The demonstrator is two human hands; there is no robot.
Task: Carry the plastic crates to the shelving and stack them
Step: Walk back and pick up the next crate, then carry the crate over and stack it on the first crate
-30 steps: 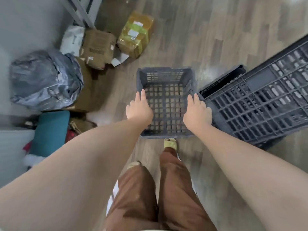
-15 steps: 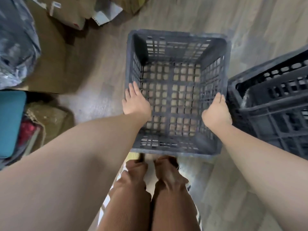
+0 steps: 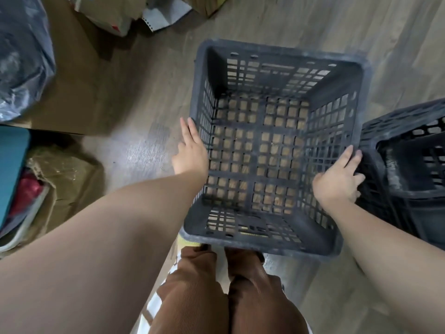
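Entry, head view. All places are given from the grey crate.

- Wooden floor [image 3: 301,20]: runs under and around everything.
- Grey crate [image 3: 277,51]: the task item, open side up, lattice walls and base, nothing inside, planks visible through the base. It sits straight ahead of the person, its near rim over their feet. I cannot tell whether its base rests on the floor.
- Second crate [image 3: 409,189]: darker, tipped, just beside the grey crate's right wall.
- Flat cardboard [image 3: 79,92]: on the floor, well left of the crate.
- Black plastic bag [image 3: 19,68]: further left, lying on that cardboard.
- Brown trousers [image 3: 252,297]: both legs at the crate's near side.
- Teal item [image 3: 12,169]: far left of the crate, cut off by the frame edge.
- Right grip [image 3: 337,182]: on the crate's right rim, grasping it. The fingers bend over the outer edge, into the gap beside the second crate.
- Left grip [image 3: 191,153]: released, fingers straight and pointing forward, palm flat against the outside of the crate's left wall.
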